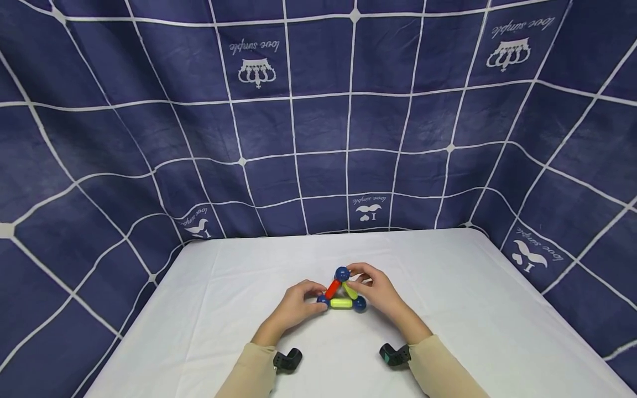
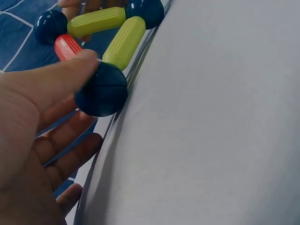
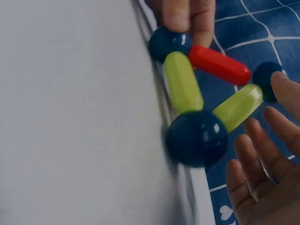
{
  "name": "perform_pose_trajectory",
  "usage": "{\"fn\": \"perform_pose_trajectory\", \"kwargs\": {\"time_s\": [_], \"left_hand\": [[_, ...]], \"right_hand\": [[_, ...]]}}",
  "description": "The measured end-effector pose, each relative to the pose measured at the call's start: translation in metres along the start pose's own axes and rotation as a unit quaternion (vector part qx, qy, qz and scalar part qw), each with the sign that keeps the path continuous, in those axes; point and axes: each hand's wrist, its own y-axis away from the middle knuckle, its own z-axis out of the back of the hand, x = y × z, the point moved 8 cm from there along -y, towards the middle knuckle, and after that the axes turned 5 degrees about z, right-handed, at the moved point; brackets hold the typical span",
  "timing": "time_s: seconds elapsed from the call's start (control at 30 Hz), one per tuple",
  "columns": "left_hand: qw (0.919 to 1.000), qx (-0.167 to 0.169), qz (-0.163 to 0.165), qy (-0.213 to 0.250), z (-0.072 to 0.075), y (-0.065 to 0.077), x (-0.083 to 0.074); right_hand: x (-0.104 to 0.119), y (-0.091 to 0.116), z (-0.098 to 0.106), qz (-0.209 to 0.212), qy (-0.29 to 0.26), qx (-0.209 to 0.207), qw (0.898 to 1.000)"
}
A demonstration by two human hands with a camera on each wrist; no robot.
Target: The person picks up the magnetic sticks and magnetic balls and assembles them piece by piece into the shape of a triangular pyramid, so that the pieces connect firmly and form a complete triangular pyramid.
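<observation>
A small triangle stands over the white table, made of a red rod [image 1: 332, 289], two yellow-green rods [image 1: 341, 303] and blue balls at its corners. My left hand [image 1: 298, 301] pinches the left blue ball [image 2: 104, 91], thumb on the near side where the red rod meets it. With thumb and index finger, my right hand [image 1: 378, 287] holds the top blue ball [image 1: 342, 274]; its other fingers are spread loosely. In the right wrist view a narrow gap shows between the red rod and the top ball [image 3: 266, 80]. The right-hand blue ball [image 3: 197, 138] is untouched by fingers.
A white cloth covers the table [image 1: 239, 276]. Dark blue curtains [image 1: 318, 127] with white grid lines hang behind it and along both sides. Each wrist carries a black camera [image 1: 288, 360] on a strap, close to the sleeves.
</observation>
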Motion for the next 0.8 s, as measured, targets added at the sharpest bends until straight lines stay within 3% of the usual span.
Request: {"fn": "perform_pose_trajectory", "kwargs": {"time_s": [0.2,0.47,0.8], "left_hand": [[0.9995,-0.032,0.0,0.002,-0.003,-0.001,-0.005],[0.9986,-0.048,0.021,0.007,-0.008,-0.002,-0.008],[0.9982,-0.051,0.017,0.027,-0.01,-0.002,-0.009]], "right_hand": [[-0.014,0.013,-0.002,-0.014,0.041,0.037,0.998],[-0.021,0.018,-0.001,0.003,0.047,0.014,0.999],[-0.024,0.018,-0.001,0.045,0.031,0.0,0.999]]}}
